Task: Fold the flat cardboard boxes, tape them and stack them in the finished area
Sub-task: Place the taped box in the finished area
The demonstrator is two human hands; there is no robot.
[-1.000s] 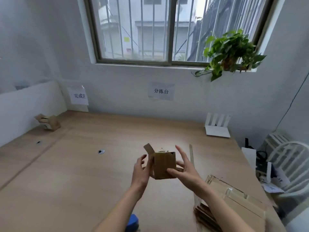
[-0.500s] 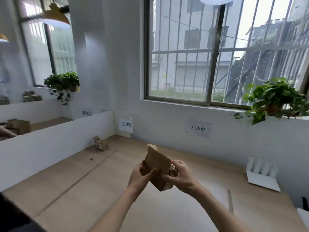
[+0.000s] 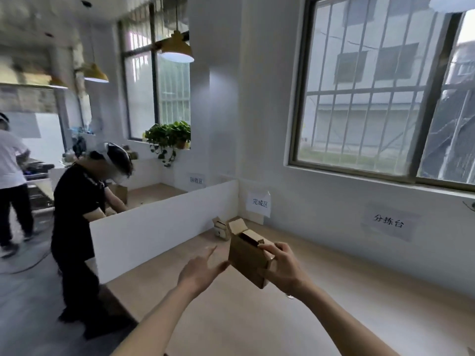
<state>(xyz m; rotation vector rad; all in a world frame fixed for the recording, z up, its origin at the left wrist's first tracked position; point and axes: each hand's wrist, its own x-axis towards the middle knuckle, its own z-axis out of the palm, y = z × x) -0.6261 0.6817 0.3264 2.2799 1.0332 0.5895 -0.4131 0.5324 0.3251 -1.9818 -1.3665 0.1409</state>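
Observation:
A small folded cardboard box [image 3: 248, 256] hangs tilted above the wooden table [image 3: 231, 319], one top flap standing up. My right hand [image 3: 284, 268] grips its right side, thumb across the open top. My left hand [image 3: 203, 268] is just left of the box with fingers spread; only its fingertips come near the box's lower left edge. Another small folded box [image 3: 221, 228] sits on the table at the far corner, below the paper sign [image 3: 259, 202] on the wall.
A white partition [image 3: 159, 227] borders the table's left side. Behind it a person in black [image 3: 79, 211] bends over another table; a second person in white [image 3: 10, 160] stands at the far left. A window and a second wall label [image 3: 388, 223] are on the right.
The view has swung left and up toward the far corner. My left hand has come off the box and opened; my right hand carries the box toward the corner.

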